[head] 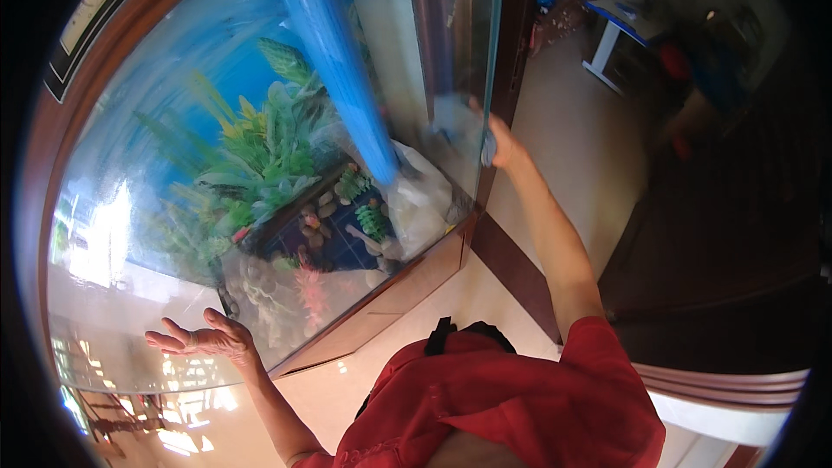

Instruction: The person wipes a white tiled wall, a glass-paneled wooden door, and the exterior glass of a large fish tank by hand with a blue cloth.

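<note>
A large glass fish tank (pixel 188 260) in a brown wooden frame stands before me. My right hand (pixel 504 146) is at the tank's right glass edge, holding a small grey-blue thing, perhaps a cloth, against the pane. Its fingers are partly hidden behind the glass. My left hand (pixel 205 338) is held in front of the front pane with palm up and fingers spread, nothing in it. Inside the tank, a blue column (pixel 338 71) slants down to a whitish rock-like lump (pixel 419 208). Green plants (pixel 266 136), pebbles (pixel 312 221) and a small green plant (pixel 370 221) show behind the glass.
A brown wooden base (pixel 383 318) carries the tank. To the right, a dark door frame (pixel 520 32) opens on a room with a blue-edged table (pixel 614 23) and shadowed clutter. A dark brown strip (pixel 513 273) crosses the pale tiled floor. Bright reflections cover the lower left glass.
</note>
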The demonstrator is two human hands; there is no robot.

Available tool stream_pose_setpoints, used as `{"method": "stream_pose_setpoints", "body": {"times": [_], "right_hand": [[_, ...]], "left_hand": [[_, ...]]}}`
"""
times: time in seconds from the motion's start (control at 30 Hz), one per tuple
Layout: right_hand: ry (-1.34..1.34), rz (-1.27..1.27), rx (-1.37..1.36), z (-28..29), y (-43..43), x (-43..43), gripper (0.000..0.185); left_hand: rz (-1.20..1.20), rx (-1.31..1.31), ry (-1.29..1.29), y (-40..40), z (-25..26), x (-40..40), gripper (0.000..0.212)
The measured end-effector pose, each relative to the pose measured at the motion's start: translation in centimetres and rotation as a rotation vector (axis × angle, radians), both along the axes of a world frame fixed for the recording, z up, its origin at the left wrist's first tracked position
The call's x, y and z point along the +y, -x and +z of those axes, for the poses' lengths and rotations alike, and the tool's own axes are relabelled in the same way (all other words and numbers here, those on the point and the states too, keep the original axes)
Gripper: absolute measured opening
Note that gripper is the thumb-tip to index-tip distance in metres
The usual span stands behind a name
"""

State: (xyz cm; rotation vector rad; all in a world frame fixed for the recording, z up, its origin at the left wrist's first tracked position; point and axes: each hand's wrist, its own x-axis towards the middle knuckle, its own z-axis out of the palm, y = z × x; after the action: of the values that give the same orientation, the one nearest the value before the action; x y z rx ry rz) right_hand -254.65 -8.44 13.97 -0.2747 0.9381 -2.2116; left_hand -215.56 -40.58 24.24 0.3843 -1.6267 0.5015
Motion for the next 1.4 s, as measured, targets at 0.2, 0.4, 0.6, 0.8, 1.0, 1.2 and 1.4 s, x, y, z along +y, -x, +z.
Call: {"method": "stream_pose_setpoints", "body": {"times": [0.2, 0.4, 0.6, 0.8, 1.0, 1.2, 1.4], "right_hand": [[-0.263, 0.131, -0.064, -6.9, -0.4, -1.1, 0.053], [-0.345, 0.248, -0.009, -5.3, -0.8, -1.4, 0.061], [-0.109, 0.210, 0.171, -0.7, -0.8, -0.7, 0.049], [0.288, 0.455, 0.582, 11.0, 0.2, 2.3, 0.042], [0.059, 0.062, 0.682, 5.2, 1.8, -2.4, 0.047], [0.170, 0.200, 0.497, 6.3, 1.6, -4.3, 0.038], [0.404, -0.053, 0.888, 21.4, 4.1, -6.0, 0.047]], "left_hand": [[-0.181, 0.069, -0.150, 2.0, 1.2, 4.1, 0.048], [-0.394, -0.136, -0.024, 11.1, 4.3, 13.0, 0.052], [-0.209, -0.222, -0.026, 19.8, 6.5, 19.0, 0.066], [0.087, -0.183, -0.001, 23.1, 5.3, 20.0, 0.082], [0.084, -0.174, -0.003, 23.8, 5.3, 20.1, 0.083], [0.112, -0.167, 0.001, 23.6, 5.1, 20.1, 0.084], [0.121, -0.173, 0.004, 23.8, 5.3, 20.2, 0.085]]}}
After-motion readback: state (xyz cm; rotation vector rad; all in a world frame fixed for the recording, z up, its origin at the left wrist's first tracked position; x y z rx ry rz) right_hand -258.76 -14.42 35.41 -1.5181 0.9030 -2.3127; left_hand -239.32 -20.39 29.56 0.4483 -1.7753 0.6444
